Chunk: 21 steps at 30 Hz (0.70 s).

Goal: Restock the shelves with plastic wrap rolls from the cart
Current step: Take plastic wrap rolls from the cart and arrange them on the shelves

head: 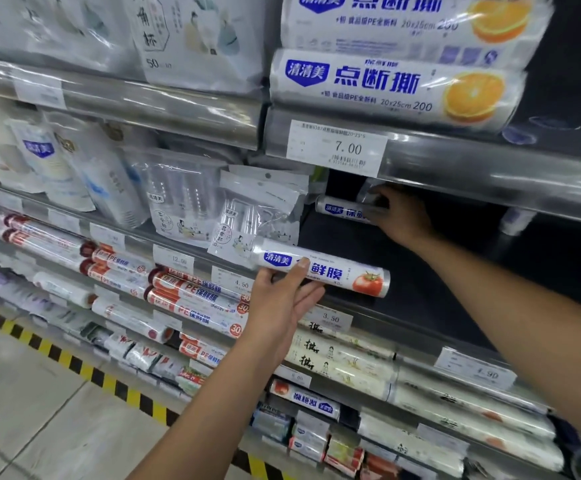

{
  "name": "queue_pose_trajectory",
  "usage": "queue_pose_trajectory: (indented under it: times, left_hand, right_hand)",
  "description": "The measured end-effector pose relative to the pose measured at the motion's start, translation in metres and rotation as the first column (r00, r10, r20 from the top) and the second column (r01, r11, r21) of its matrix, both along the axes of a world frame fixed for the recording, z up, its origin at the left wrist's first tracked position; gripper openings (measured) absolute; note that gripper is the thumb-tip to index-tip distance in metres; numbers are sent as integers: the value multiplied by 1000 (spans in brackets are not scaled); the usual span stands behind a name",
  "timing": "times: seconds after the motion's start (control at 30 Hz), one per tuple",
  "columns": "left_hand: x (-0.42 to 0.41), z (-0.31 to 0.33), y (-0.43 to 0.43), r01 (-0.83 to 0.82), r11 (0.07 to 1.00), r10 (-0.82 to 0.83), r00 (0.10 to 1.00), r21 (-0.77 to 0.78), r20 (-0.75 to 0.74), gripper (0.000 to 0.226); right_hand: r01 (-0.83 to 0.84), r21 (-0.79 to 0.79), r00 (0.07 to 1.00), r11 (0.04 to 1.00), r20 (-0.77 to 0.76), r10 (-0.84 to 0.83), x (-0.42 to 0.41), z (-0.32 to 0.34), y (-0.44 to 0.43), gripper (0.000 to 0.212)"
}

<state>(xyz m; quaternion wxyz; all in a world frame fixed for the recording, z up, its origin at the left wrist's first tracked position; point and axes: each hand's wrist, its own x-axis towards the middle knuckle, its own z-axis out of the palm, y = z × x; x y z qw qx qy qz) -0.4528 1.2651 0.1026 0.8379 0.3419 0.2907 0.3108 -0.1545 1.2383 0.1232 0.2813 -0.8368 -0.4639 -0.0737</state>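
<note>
My left hand [282, 299] grips a white plastic wrap roll [347, 273] with a blue label and a tomato picture, holding it level in front of the middle shelf's edge. My right hand [399, 216] reaches into the dark middle shelf [420, 271] and holds a second white roll [337, 208] of the same brand that lies deep inside. My fingers cover that roll's right end. The cart is out of view.
Big orange-print bag rolls [386, 84] fill the shelf above, over a 7.00 price tag [337, 148]. Packs of cups [178, 192] stand left of the gap. Red-labelled wrap rolls [192, 296] lie on lower shelves. A yellow-black floor stripe [74, 362] runs along the base.
</note>
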Motion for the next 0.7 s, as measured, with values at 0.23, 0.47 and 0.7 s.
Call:
queue_pose_trajectory:
  times: [0.23, 0.47, 0.7]
  left_hand:
    - [16, 14, -2, 70, 997, -69, 997, -17, 37, 39]
    - [37, 9, -6, 163, 985, -161, 987, 65, -25, 33]
    - [31, -23, 12, 340, 35, 431, 843, 940, -321, 20]
  right_hand:
    - [-452, -76, 816, 889, -437, 378, -87, 51, -76, 46]
    - [-373, -204, 910, 905, -270, 315, -81, 37, -93, 45]
    - [-206, -179, 974, 962, -130, 184, -22, 19, -71, 44]
